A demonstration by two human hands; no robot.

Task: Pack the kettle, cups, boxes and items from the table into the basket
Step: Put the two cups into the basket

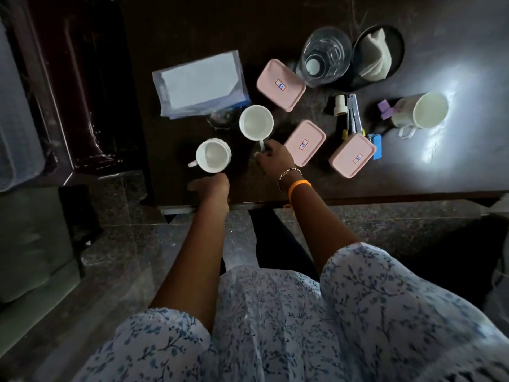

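On the dark table (413, 177) stand two white cups. My right hand (275, 159) pinches the handle of the farther cup (256, 122), which stands upright on the table. The nearer cup (213, 155) has its handle to the left; my left hand (212, 186) is right against its near side, blurred, its grip unclear. Three pink lidded boxes lie to the right: one at the back (281, 84), one by my right hand (304, 142), one further right (352, 155). A clear glass kettle (326, 56) stands at the back.
A plastic folder with paper (201, 84) lies at the back left. A black round container holding cloth (378, 55) stands beside the kettle. A large mug (421, 110), a metal tool (354, 114), a white cap (340, 104) and blue (376, 146) and purple (385, 108) bits lie to the right.
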